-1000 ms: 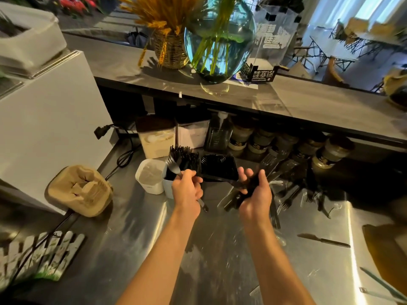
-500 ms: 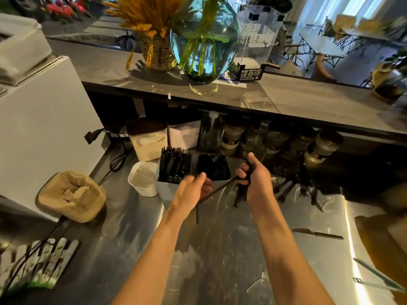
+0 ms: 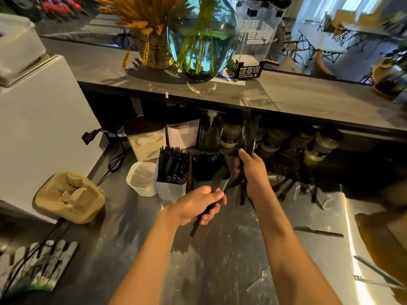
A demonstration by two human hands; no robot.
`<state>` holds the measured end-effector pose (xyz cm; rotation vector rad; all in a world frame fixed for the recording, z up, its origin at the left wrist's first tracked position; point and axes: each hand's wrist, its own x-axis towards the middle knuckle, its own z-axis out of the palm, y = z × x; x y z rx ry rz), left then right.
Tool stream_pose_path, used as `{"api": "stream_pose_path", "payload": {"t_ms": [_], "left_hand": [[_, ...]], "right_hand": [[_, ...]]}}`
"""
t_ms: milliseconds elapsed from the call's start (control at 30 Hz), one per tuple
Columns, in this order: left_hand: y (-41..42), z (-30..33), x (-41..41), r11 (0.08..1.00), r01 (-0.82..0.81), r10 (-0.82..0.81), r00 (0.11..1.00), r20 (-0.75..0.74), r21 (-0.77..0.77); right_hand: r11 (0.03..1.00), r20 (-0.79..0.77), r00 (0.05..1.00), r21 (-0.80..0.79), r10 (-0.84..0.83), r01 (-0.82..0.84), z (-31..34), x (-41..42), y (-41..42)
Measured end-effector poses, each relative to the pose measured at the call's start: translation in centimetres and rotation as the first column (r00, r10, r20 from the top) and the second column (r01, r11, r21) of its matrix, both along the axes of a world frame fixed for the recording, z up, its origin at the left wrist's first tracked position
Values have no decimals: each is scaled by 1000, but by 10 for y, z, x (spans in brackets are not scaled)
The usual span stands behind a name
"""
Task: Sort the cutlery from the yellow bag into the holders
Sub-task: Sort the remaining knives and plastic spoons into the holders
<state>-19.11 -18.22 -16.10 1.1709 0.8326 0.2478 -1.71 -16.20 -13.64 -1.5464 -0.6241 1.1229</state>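
Note:
My left hand (image 3: 198, 205) grips a black plastic fork (image 3: 217, 180) by its handle, tines up, just in front of the holders. Three white holders stand in a row: the left one (image 3: 141, 179) looks empty, the middle one (image 3: 170, 190) is packed with black handles, the right one (image 3: 210, 166) holds black forks. My right hand (image 3: 253, 172) grips a bundle of black cutlery (image 3: 247, 133) that sticks up past the fingers and hangs below them. More black cutlery (image 3: 308, 190) lies loose on the steel counter to the right. A yellow bag (image 3: 383, 234) shows at the right edge.
A brown paper cup carrier (image 3: 70, 198) sits left of the holders. Jars (image 3: 321, 144), a pump bottle (image 3: 209, 130) and storage tubs (image 3: 146, 139) line the back under the shelf. A lone black knife (image 3: 319, 232) lies on the counter at right. A power cord (image 3: 114, 157) runs along the left.
My left hand has taken a fork from the bundle and holds it upright by the fork holder. My right hand has lifted its bundle higher.

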Motion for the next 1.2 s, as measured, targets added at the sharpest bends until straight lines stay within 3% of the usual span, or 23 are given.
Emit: {"api": "stream_pose_path", "payload": {"t_ms": [100,167,333,500,600,700,867,967,1067,1200], "left_hand": [[-2,-2,7,991,22,-13,998,68,-132],[-2,-4,9,981,-18,43,991,123,-192],[16,-13,1,913,-329,385,891,239,-243],[48,-5,-6,797,-534,598,760,253,-280],[70,11,4,722,-670,691,685,231,-174],[90,24,17,605,-796,748,557,361,-25],[118,14,35,590,-791,658,587,473,162],[122,-14,42,618,-742,645,667,373,259],[121,-34,45,627,-750,709,661,245,210],[121,-28,41,612,-768,638,621,456,189]], "right_hand": [[997,121,990,26,72,-76,-6,-12,3],[996,99,992,38,75,-79,-8,-18,2],[994,-63,998,110,-13,20,-16,-9,-1],[997,-60,997,58,-56,60,-23,1,-10],[999,-51,998,39,-30,32,-25,-1,-13],[999,-46,999,35,-14,16,-26,-1,-11],[999,-59,998,43,-12,14,-26,3,-6],[999,-76,997,44,-10,13,-27,7,-4],[999,-79,997,31,-9,12,-29,11,-2],[999,-94,996,30,-13,16,-32,13,1]]}}
